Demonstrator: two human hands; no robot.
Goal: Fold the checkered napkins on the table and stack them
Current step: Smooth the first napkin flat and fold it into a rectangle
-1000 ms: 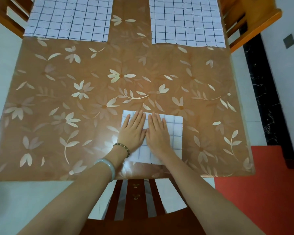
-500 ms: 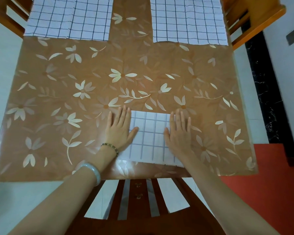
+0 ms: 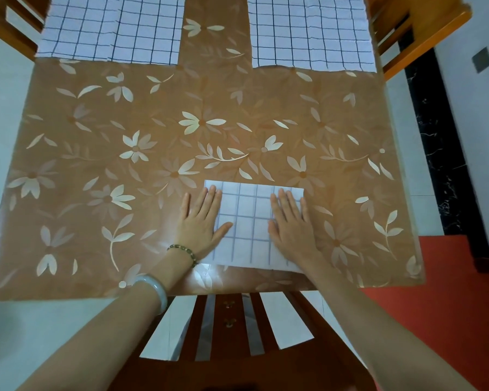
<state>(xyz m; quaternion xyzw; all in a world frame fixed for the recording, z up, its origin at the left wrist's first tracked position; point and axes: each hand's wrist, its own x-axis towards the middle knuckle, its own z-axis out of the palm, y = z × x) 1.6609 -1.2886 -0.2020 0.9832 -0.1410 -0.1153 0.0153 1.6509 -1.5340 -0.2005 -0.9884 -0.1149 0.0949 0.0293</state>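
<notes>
A folded white napkin with a dark grid (image 3: 247, 227) lies flat near the front edge of the table (image 3: 124, 170). My left hand (image 3: 202, 221) presses flat on the napkin's left edge, partly on the tablecloth, fingers straight. On the napkin's right side my right hand (image 3: 291, 224) lies flat with straight fingers. Two unfolded checkered napkins lie spread at the far end: one at the far left (image 3: 110, 28), the other at the far right (image 3: 311, 31).
The table wears a brown cloth printed with pale flowers. A wooden chair back (image 3: 229, 328) stands right under the front edge. Wooden chairs flank the far corners, left (image 3: 9, 21) and right (image 3: 424, 26). A red floor (image 3: 441, 306) lies to the right.
My two hands were side by side at the napkin's middle; they slid apart to its left and right edges, then drew slightly inward. The napkin stays in place.
</notes>
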